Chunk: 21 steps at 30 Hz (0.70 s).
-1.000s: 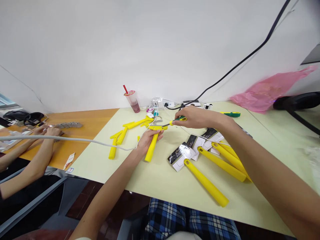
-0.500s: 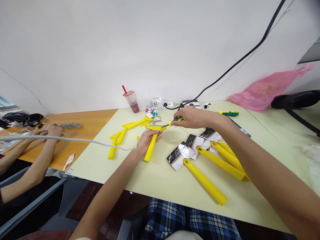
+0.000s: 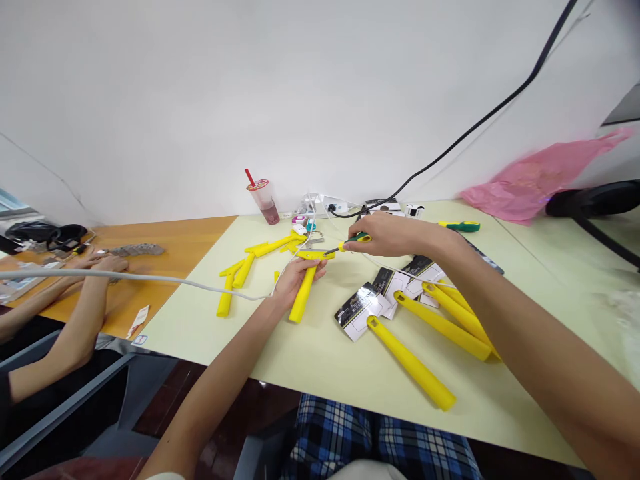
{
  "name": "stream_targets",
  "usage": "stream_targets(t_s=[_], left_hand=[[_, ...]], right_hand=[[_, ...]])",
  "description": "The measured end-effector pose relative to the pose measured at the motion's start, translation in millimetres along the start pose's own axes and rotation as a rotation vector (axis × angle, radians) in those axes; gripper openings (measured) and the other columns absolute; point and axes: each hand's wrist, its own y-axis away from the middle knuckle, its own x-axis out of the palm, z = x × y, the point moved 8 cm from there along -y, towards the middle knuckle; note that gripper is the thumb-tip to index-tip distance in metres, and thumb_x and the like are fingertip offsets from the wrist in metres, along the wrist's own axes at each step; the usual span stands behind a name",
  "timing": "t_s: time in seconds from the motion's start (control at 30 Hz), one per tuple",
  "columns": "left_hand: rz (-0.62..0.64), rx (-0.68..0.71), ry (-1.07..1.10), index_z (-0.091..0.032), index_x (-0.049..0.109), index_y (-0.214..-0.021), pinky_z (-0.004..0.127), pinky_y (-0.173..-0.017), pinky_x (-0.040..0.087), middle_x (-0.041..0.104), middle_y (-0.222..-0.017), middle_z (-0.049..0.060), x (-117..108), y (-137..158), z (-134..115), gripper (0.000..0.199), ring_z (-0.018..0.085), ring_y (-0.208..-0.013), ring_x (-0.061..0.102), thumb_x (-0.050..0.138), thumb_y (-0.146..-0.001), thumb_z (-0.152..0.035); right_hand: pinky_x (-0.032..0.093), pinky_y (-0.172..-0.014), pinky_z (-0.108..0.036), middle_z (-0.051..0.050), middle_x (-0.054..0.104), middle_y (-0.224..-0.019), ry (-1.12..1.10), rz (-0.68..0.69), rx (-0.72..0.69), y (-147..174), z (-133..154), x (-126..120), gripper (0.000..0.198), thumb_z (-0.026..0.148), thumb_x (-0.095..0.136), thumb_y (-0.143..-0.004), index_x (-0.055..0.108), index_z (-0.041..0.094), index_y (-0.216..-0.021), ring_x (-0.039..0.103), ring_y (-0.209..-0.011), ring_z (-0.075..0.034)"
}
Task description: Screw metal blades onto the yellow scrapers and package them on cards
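Observation:
My left hand [image 3: 291,283] is closed around a yellow T-shaped scraper [image 3: 303,295], its handle pointing toward me and its flat head away. In my right hand [image 3: 383,233] is a screwdriver [image 3: 359,238] with a green and yellow handle. The screwdriver's shaft points left, and its tip meets the right part of the scraper's head; I cannot make out a screw there. More yellow scraper parts [image 3: 244,271] lie left of my left hand. Long yellow handles [image 3: 413,363] rest to the right beside black and white cards [image 3: 361,310].
A second screwdriver [image 3: 460,227] lies at the back right, near a pink plastic bag [image 3: 530,177]. A cup with a red straw [image 3: 264,200] stands by the wall, left of a power strip [image 3: 330,205]. A white cable [image 3: 200,287] crosses near my left wrist. Another person's hands [image 3: 103,262] work at the orange table.
My hands, the scraper and the screwdriver look almost unchanged. At the orange table, the other person's hands have shifted slightly.

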Motion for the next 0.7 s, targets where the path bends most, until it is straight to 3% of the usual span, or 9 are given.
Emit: stream_targets(t_s=[0.7], left_hand=[[0.020,0.007,-0.029,-0.012,0.076,-0.102,0.025,-0.092,0.067,0.082,-0.112,0.015,0.2,-0.4,-0.5,0.023,0.022,-0.104,0.081,0.085,-0.081,-0.008]], right_hand=[[0.038,-0.069,-0.035,-0.010,0.078,-0.089,0.006,0.017,0.009,4.8,4.5,-2.9,0.039,0.052,0.058,-0.106,0.079,0.019,-0.103,0.066,-0.075,-0.022]])
